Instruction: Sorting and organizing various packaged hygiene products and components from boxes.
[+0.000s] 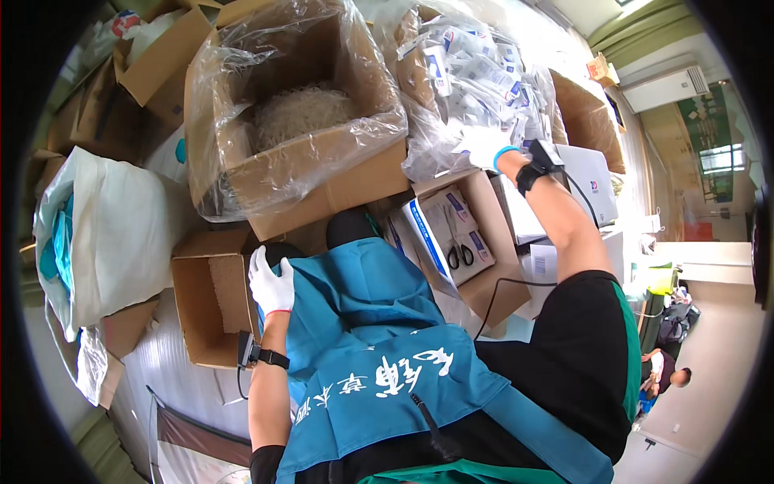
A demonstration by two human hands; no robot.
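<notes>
My left hand (272, 280), in a white glove, lies on my knee over the blue apron (363, 282), its fingers loosely stretched and nothing in them. Reaching out to the far right, my gloved right hand (486, 147) is at the near side of a plastic-lined carton heaped with small clear packets (484, 81) that carry blue and white labels. Glare washes out its fingers, so their grip is hidden. Just below that hand, an open carton (493, 294) holds flat white packs, with black-handled scissors (460, 256) lying on them.
A large plastic-lined carton (339, 189) with pale shredded material (302, 113) stands ahead of me. Left of my knee sits a small open carton (193, 323), beside a white sack (133, 234). White boxes (587, 185) stand at right. A dark cable (516, 281) crosses near the open carton. Another person (661, 373) is far right.
</notes>
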